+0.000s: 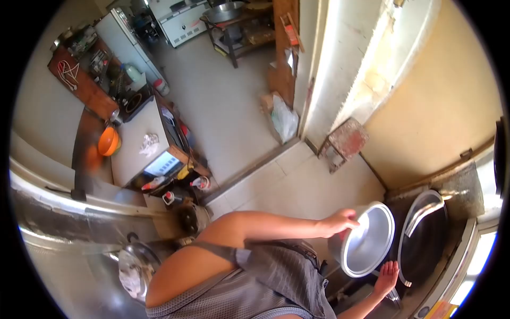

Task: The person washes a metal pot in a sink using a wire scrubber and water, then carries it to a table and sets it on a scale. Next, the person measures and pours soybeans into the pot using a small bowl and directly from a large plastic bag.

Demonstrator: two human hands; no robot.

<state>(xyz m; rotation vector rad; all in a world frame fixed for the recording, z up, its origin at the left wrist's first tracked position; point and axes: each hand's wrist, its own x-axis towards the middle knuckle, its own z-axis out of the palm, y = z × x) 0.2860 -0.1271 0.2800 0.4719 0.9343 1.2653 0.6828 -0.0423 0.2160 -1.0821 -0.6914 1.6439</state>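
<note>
A silver metal pot [369,239] is tilted on its side, its open mouth facing right. My left hand [340,222] grips its upper left rim, with the fingers at the edge. Below the pot's right side, my right hand [388,277] is held up with its fingers stretched out, near the rim; whether it touches the pot I cannot tell. Just right of the pot lies a large dark round pan [425,244] with a pale curved rim. Something metallic partly shows beneath my right hand.
A small worn stool [348,141] stands by the wall. Beyond the doorway are a white plastic bag [285,118], a low wooden table [239,26] with a metal basin, and a counter [135,133] with an orange bowl [108,141]. A window is at the lower right.
</note>
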